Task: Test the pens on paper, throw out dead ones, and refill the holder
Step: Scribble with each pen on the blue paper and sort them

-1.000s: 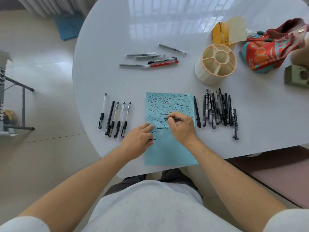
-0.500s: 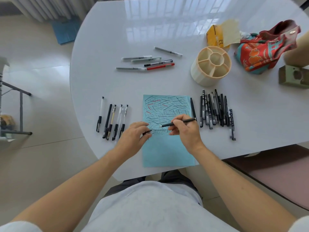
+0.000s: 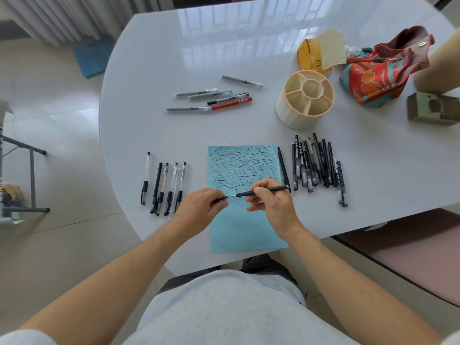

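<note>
Pen (image 3: 261, 193) sits pinched in right hand (image 3: 272, 204), tip pointing left toward the cap (image 3: 220, 200) that left hand (image 3: 199, 207) pinches between curled fingers. Both hover over blue paper (image 3: 249, 235), just below the scribbles. I judge the step as recapping: I'd line cap mouth with the tip, push straight along the barrel, keep ink off the fingers. Beyond the grip, up and right, the cream holder (image 3: 291, 115) stands upright, all 6 or so compartments bare. Tested pens (image 3: 315, 163) lie right of the grip, 5 more (image 3: 164, 188) left, another cluster (image 3: 214, 98) farther up the table (image 3: 154, 58).
</note>
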The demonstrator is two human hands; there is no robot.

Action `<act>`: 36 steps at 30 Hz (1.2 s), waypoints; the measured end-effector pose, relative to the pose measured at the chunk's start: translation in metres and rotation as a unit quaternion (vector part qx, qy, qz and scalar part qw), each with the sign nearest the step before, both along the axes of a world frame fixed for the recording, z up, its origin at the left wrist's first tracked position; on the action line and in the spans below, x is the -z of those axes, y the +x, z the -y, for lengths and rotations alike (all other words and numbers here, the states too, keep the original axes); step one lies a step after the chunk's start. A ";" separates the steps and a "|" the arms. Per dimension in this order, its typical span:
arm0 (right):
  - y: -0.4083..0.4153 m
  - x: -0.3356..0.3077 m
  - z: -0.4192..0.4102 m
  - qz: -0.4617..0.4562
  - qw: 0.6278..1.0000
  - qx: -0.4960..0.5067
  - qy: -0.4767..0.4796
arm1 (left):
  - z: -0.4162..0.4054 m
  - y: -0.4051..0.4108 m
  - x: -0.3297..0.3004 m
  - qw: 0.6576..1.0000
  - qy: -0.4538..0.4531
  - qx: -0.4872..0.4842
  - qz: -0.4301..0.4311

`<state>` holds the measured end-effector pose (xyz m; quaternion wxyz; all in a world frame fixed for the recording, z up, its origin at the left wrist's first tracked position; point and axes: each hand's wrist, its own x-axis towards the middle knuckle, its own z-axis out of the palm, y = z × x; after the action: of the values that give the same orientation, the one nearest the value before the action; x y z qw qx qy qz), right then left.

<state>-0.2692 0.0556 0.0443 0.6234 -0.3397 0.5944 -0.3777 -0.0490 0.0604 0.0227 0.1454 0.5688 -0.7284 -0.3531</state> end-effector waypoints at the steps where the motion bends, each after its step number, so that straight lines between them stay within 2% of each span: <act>1: -0.001 0.000 0.000 -0.003 1.000 0.002 -0.003 | 0.001 -0.002 -0.001 1.000 0.000 0.002 0.002; 12: -0.011 -0.002 0.004 0.015 1.000 -0.015 0.014 | 0.011 -0.024 -0.005 1.000 0.004 0.021 0.020; 18: -0.026 -0.013 0.011 0.036 0.997 0.064 0.002 | 0.017 -0.026 -0.010 0.999 0.000 0.045 0.003; 29: -0.029 -0.005 0.006 0.037 0.999 -0.013 0.009 | 0.022 -0.046 -0.018 0.998 0.000 0.056 0.002; 36: -0.026 0.008 -0.001 0.025 0.999 0.024 0.039 | 0.022 -0.063 -0.019 0.999 -0.015 0.050 0.012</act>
<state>-0.2957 0.0567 0.0366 0.6417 -0.2915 0.6005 -0.3777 -0.1118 0.0383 0.0421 0.1273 0.5335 -0.7631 -0.3417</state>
